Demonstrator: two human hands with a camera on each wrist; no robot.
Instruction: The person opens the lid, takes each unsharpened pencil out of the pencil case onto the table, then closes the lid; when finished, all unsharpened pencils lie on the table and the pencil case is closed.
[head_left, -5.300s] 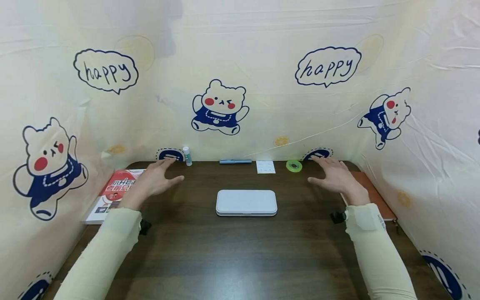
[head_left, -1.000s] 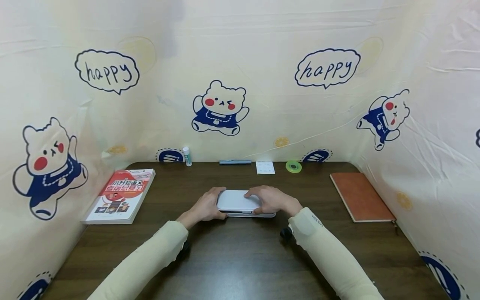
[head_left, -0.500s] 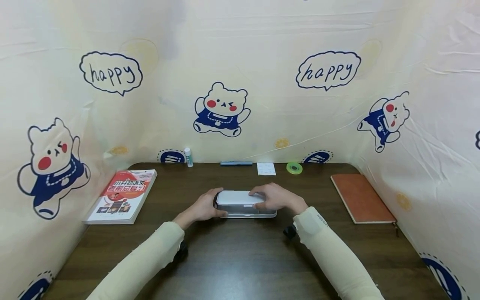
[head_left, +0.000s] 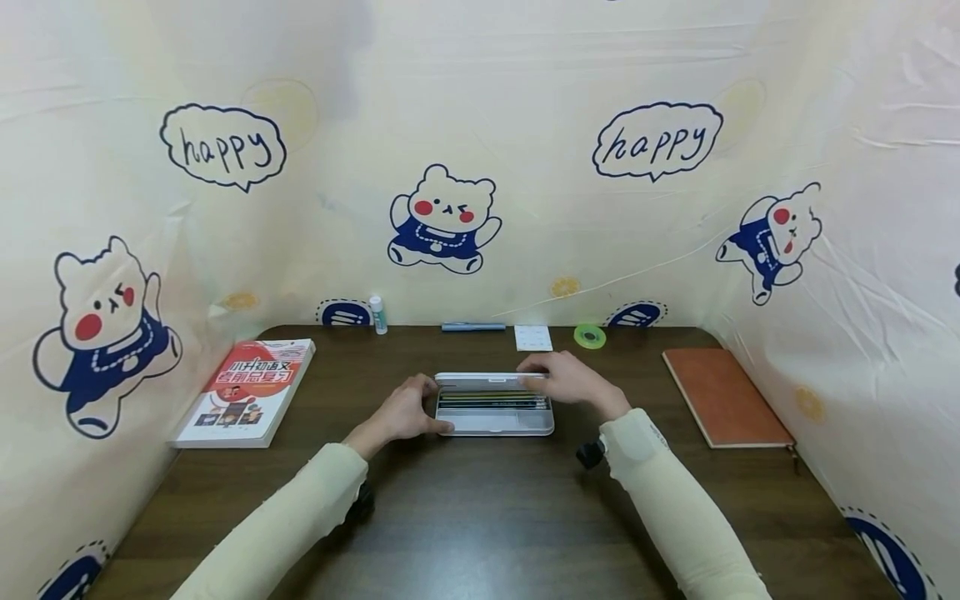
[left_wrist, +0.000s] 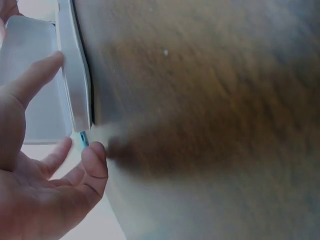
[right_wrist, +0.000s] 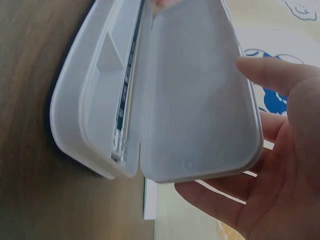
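A white pencil case lies on the table with its lid raised on the back hinge. Inside lie several dark pencils; the right wrist view also shows a small divider in the tray. My left hand holds the case's left end, thumb at the front corner. In the left wrist view the thumb meets the case wall. My right hand grips the lid's right end; the right wrist view shows its thumb at the lid's edge and fingers behind.
A thick book lies at the left, a brown notebook at the right. Along the back edge are a glue stick, a blue pen, a white card and a green tape roll. A printed cloth hangs behind.
Both hands have come in from the sides to the pencil case. Its lid has swung up and back under my right hand, uncovering the pencils. My left hand has stayed at the left end lately.
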